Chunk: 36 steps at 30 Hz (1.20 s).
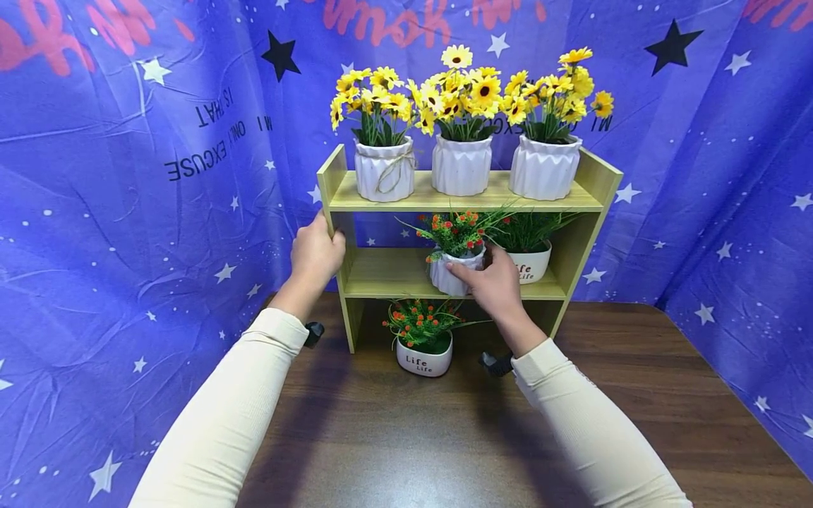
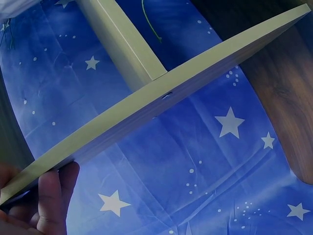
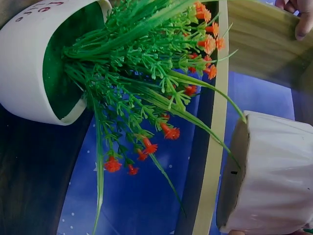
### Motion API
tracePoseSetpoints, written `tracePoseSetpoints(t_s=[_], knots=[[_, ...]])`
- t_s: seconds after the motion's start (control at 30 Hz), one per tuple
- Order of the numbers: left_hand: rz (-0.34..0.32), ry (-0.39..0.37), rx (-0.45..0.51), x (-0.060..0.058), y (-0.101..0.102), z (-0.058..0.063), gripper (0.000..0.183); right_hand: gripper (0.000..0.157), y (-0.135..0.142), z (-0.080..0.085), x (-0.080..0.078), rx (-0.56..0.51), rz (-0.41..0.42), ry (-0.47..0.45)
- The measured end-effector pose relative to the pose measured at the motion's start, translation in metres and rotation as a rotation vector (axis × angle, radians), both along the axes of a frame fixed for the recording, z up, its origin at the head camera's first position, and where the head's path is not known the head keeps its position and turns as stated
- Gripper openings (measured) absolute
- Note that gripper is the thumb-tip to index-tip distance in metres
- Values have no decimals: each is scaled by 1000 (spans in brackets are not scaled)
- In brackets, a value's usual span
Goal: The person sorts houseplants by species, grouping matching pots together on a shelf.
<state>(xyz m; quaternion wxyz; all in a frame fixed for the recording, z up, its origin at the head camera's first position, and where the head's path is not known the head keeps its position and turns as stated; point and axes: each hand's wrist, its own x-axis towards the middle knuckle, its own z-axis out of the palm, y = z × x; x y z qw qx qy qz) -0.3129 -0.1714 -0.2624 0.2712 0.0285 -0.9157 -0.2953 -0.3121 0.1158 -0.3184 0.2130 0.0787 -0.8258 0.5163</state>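
My left hand [image 1: 315, 254] grips the left side panel of a light wooden shelf rack [image 1: 375, 271]; the left wrist view shows fingers [image 2: 49, 196] around the panel's edge. With thumb and fingers, my right hand [image 1: 498, 282] holds a white ribbed flower pot [image 1: 452, 274] with small orange-red flowers. That pot is at the front of the middle shelf, and its underside shows in the right wrist view. Right of it, partly hidden by my hand, stands a white "Life" pot [image 1: 533, 264] with green grass. Below, another white "Life" pot [image 1: 424, 360] with orange flowers stands on the table.
Along the top shelf stand three white pots with yellow flowers: one on the left [image 1: 384, 169], one in the middle [image 1: 461, 166] and one on the right [image 1: 545, 168]. The rack is on a dark wooden table [image 1: 406, 437]. A blue star-patterned curtain [image 1: 159, 233] hangs behind and beside it.
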Motion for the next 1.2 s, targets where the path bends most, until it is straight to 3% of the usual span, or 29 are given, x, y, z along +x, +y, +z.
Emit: tracePoseSetpoints(t_s=[0.27,0.6,1.2], knots=[[8,-8,-4,-1,0,1,30,78,-2,0,-12,5,-12,-60],[8,-15,1,-1,0,1,30,73,-8,-2,-24,-15,10,-48],[3,1,2,-2,-1,-1,29,78,-15,0,-37,3,-37,-50]])
